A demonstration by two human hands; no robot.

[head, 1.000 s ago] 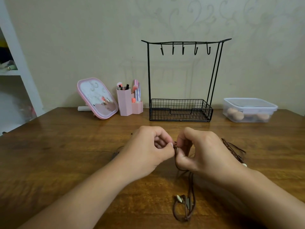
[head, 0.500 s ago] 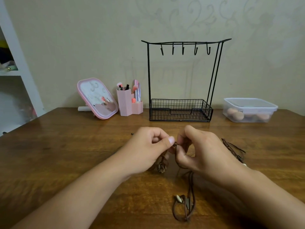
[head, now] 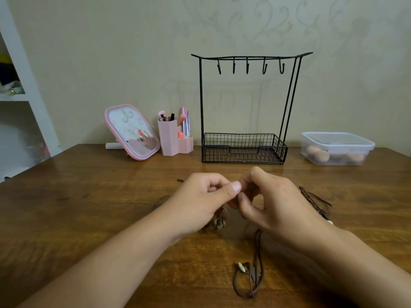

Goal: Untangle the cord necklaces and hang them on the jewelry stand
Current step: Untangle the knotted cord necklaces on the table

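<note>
Cord necklaces (head: 258, 261), brown, thin, seemingly pinched between both hands.

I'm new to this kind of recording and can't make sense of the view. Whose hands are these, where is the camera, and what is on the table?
There is no machine here. A person wears a wide-angle camera on the head, looking forward and down, so you see their own arms. The left hand and right hand meet over a wooden table, both pinching a brown cord necklace whose lower end lies near the front edge. A second cord bundle lies to the right. At the back stand a black jewelry stand with bare hooks, a pink mirror, a pink brush holder and a lidded clear box.
</note>
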